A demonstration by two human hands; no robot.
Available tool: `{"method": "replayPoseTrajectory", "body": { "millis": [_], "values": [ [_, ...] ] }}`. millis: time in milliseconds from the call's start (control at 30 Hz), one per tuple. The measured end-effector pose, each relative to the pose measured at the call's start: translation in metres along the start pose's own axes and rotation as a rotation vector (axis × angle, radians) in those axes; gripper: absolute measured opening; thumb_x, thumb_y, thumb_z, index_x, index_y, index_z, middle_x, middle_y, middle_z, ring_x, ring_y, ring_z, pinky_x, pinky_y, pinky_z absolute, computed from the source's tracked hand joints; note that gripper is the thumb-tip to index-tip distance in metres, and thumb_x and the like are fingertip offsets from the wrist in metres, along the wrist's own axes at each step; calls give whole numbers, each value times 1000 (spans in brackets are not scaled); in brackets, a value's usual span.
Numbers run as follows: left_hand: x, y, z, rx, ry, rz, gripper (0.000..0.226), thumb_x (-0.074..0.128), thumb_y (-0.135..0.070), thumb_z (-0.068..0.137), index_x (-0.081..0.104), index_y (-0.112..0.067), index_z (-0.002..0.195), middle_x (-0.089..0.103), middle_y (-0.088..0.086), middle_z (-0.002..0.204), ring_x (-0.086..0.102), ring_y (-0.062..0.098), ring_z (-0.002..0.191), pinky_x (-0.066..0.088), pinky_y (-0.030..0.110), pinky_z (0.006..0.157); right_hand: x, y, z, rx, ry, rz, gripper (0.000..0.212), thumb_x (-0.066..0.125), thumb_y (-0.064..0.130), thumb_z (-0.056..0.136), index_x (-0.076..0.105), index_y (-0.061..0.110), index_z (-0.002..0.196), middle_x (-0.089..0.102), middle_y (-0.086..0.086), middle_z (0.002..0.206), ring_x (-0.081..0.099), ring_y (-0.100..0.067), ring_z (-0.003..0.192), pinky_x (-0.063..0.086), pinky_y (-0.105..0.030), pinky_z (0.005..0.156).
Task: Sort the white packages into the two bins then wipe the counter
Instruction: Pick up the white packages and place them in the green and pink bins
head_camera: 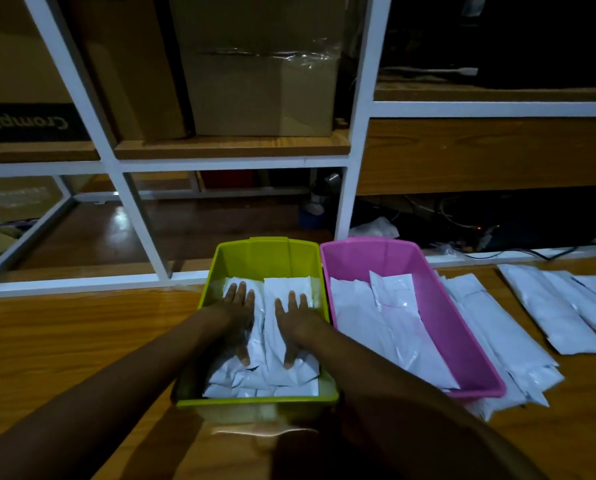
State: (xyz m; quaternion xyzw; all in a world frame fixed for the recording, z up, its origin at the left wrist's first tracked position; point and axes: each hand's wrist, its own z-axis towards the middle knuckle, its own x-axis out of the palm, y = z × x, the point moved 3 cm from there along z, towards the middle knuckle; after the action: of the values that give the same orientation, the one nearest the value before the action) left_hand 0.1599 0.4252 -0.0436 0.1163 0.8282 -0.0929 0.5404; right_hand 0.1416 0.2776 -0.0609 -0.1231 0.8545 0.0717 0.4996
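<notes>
A green bin [217,271] stands on the wooden counter [64,341] right in front of me, holding several white packages [286,375]. My left hand [239,315] and my right hand [295,318] lie flat inside it, fingers straight, pressing down on the packages. Beside it on the right stands a pink bin [456,317] with several long white packages [386,317] lying in it. More white packages [508,341] lie loose on the counter to the right of the pink bin, and another group of packages [559,310] sits farther right.
A white-framed shelf unit [359,133] with wooden boards rises behind the counter, holding cardboard boxes [262,81]. Cables and dark items fill the lower right shelf. A pale cloth-like strip [262,432] shows under the green bin's near edge.
</notes>
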Motion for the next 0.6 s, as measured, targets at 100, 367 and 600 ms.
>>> {"method": "replayPoseTrajectory", "body": {
  "millis": [100, 367, 600],
  "values": [
    [-14, -10, -6, -10, 163, 132, 116, 72, -50, 77, -3, -2, 151, -25, 20, 154, -18, 39, 144, 2, 52, 119, -15, 2, -11, -90, -160, 44, 124, 83, 28, 73, -10, -4, 149, -13, -28, 156, -5, -45, 145, 14, -51, 118],
    [-71, -56, -31, 12, -122, -68, 93, 61, -31, 92, -3, 2, 151, -20, 26, 155, -13, 38, 146, 8, 41, 119, -64, -50, -95, -153, -640, 397, 63, 62, 20, 91, 34, 3, 145, 15, -14, 160, 19, -26, 146, 26, -36, 115],
    [-88, -168, -91, 195, -625, -433, 77, 48, -33, 89, 17, 5, 149, 9, 25, 157, 3, 38, 147, 7, 39, 119, -42, -128, -215, -58, -990, 575, 54, 63, 17, 90, 46, 4, 140, 35, -11, 153, 38, -24, 139, 31, -29, 110]
  ]
}}
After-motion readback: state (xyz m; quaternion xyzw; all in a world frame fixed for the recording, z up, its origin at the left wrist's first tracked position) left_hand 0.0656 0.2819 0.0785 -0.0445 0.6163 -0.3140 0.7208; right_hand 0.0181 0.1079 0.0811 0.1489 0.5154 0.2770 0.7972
